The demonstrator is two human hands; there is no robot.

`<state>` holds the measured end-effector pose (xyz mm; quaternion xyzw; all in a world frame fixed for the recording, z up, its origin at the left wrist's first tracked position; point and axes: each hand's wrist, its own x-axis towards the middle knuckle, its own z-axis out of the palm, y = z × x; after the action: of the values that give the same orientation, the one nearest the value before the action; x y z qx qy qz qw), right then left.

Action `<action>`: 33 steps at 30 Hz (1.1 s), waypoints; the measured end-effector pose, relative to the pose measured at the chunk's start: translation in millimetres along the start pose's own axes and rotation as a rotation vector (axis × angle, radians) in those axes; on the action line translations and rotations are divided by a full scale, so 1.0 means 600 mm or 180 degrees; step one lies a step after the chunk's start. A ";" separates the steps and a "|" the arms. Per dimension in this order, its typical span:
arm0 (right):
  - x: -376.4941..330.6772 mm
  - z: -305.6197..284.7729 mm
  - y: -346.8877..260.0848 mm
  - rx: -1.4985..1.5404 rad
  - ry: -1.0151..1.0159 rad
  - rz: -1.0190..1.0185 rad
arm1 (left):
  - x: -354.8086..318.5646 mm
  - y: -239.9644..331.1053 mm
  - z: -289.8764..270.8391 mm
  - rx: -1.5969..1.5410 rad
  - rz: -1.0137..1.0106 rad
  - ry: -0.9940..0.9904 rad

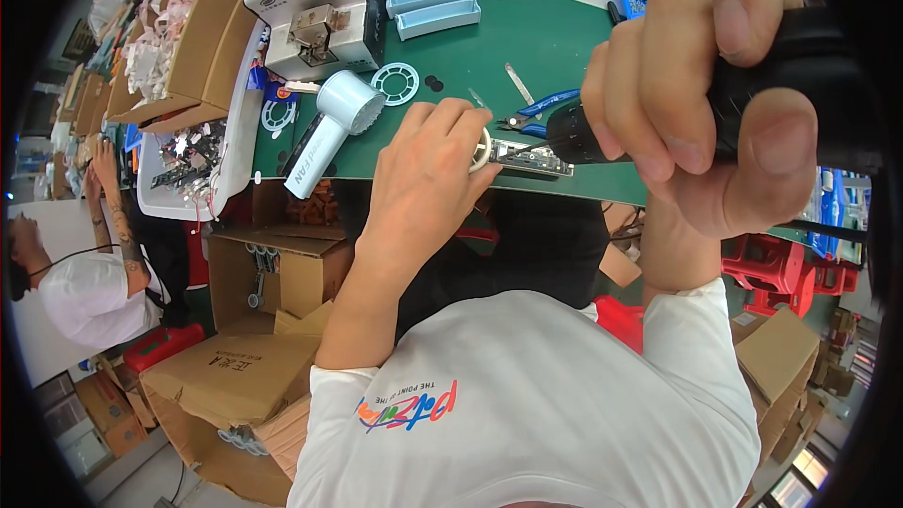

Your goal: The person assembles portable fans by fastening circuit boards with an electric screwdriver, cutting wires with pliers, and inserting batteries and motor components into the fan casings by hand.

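A narrow, pale electronics housing (553, 164) is held at the near edge of the green tabletop (541, 33), its off-white ring end (481, 152) pinched between the thumb and fingers of the left hand (419, 165) at its nine o'clock. A black power screwdriver (847, 85) is gripped in the right hand (687, 113) toward three o'clock, its nose directed at the housing, though bit contact cannot be told. Farther out, blue-handled pliers (548, 103) are set at twelve, light blue rectangular shells (437, 22) at eleven, a light blue spoked ring (414, 85) at ten, and a handheld fan (329, 136) at nine.
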<state>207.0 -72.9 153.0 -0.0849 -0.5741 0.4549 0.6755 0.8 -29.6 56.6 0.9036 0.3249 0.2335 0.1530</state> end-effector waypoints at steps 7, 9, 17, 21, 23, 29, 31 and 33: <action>0.030 0.086 -0.046 0.0275 0.1414 0.0682 | 0.002 0.001 0.000 0.0014 0.0063 0.0049; 0.020 0.068 -0.033 0.0219 0.1136 0.0478 | 0.004 0.001 0.000 0.0004 0.0091 0.0042; 0.026 -0.047 -0.042 -0.0638 -0.1193 -0.0030 | 0.001 0.003 0.003 0.0012 0.0036 0.0058; 0.002 -0.071 -0.090 -0.0564 -0.0758 -0.0113 | 0.001 0.005 0.000 -0.0092 -0.0076 0.0053; -0.011 -0.083 -0.132 -0.0588 -0.0478 -0.0159 | 0.000 0.004 0.000 -0.0049 -0.0034 0.0066; -0.060 -0.130 -0.271 -0.0813 0.0285 -0.0226 | 0.002 0.003 -0.001 -0.0116 -0.0069 0.0027; -0.093 -0.175 -0.295 -0.0821 0.0750 -0.0136 | 0.005 0.004 -0.001 -0.0122 -0.0089 0.0009; -0.113 -0.200 -0.297 -0.0824 0.0992 -0.0099 | 0.003 0.004 -0.001 -0.0124 -0.0091 -0.0008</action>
<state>406.3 -174.1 180.0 -0.2315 -0.5175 0.3481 0.7466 2.9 -29.8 58.8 0.8960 0.3331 0.2364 0.1742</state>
